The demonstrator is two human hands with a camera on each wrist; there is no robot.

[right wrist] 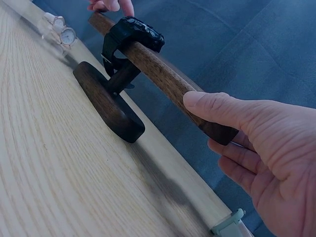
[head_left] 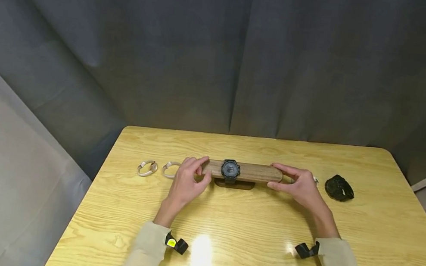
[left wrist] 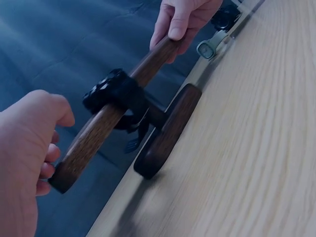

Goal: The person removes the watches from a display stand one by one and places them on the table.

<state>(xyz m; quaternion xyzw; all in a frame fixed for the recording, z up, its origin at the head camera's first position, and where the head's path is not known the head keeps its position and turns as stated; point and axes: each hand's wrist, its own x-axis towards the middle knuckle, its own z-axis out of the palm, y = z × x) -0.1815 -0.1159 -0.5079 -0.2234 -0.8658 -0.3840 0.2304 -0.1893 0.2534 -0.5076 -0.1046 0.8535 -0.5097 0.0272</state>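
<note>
A dark wooden watch stand (head_left: 257,173), a long bar on a short post and foot, is at the middle of the table. A black wristwatch (head_left: 230,169) is strapped around its bar, left of centre. My right hand (head_left: 301,185) grips the bar's right end, thumb (right wrist: 212,106) on the near side and fingers beneath. At the left end is my left hand (head_left: 188,180), its fingers loosely bent around the tip. In the left wrist view a gap shows between the left thumb (left wrist: 63,111) and the bar. The wooden foot (left wrist: 170,131) sits low at the tabletop.
Two pale-strapped watches (head_left: 147,168) lie to the left, one partly behind the left hand. A light green watch (left wrist: 207,49) lies behind the right hand. Farther right is a black band-shaped item (head_left: 339,188). A grey curtain (head_left: 239,66) hangs behind the wooden table (head_left: 248,241).
</note>
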